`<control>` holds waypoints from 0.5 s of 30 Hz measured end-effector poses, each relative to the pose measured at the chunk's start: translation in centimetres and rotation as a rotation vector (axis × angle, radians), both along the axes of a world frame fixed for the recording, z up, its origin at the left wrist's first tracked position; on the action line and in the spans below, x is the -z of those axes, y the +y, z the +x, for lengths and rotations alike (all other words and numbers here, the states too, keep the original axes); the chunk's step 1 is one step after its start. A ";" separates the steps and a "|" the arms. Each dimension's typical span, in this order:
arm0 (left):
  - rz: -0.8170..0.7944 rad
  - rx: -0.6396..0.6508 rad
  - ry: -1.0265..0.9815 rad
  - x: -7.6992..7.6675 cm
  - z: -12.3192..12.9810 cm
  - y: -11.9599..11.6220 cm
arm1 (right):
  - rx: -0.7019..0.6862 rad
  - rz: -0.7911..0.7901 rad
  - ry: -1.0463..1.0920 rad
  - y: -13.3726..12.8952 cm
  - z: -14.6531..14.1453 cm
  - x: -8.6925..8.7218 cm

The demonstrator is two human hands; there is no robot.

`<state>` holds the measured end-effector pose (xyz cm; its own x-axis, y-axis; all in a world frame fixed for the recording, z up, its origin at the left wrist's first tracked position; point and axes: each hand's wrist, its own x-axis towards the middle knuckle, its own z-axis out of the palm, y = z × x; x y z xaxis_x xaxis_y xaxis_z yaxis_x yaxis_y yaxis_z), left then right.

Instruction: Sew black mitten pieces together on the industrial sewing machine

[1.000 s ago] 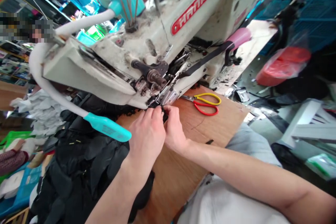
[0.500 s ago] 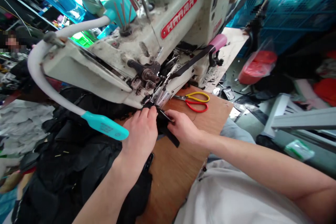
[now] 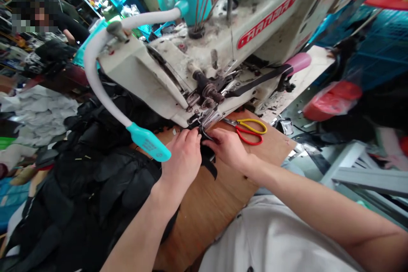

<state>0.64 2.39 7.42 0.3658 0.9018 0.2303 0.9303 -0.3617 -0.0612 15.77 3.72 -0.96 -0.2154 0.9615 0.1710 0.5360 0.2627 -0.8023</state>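
Observation:
My left hand (image 3: 181, 159) pinches the edge of black fabric (image 3: 208, 157) just in front of the sewing machine's presser foot (image 3: 207, 120). My right hand (image 3: 228, 148) lies close beside it, with its fingertips on the same fabric, and a narrow black strip hangs down between my hands. The cream industrial sewing machine (image 3: 178, 57) stands over the wooden table (image 3: 219, 195). Red-and-yellow handled scissors (image 3: 247, 132) lie just beyond my right hand. My fingers hide part of the fabric at the foot.
A large pile of black fabric pieces (image 3: 105, 178) lies left of my left hand, under a white flexible lamp with a teal head (image 3: 148, 142). A co-worker (image 3: 47, 38) is at the upper left. Blue crates (image 3: 379, 51) and a red bag (image 3: 333, 101) are at right.
My hands have moved closer together at the presser foot, and my right hand has moved nearer the machine. The whole view has swung, so the machine sits further right.

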 end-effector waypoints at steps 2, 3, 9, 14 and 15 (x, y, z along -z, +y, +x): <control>-0.024 -0.003 0.039 -0.4 0.3 0.0 | -0.050 -0.036 0.003 0.3 0.5 -0.5; -0.032 -0.004 0.062 -0.7 0.4 0.1 | -0.072 -0.057 -0.001 0.4 0.7 -0.8; -0.051 0.009 0.159 -1.5 0.9 0.2 | -0.062 -0.218 0.043 1.3 0.6 -1.2; -0.012 0.066 0.172 -1.2 0.5 0.1 | 0.032 -0.310 0.106 1.8 0.1 -0.9; -0.006 0.081 0.167 -1.1 0.4 0.1 | 0.028 -0.302 0.105 1.8 0.2 -0.9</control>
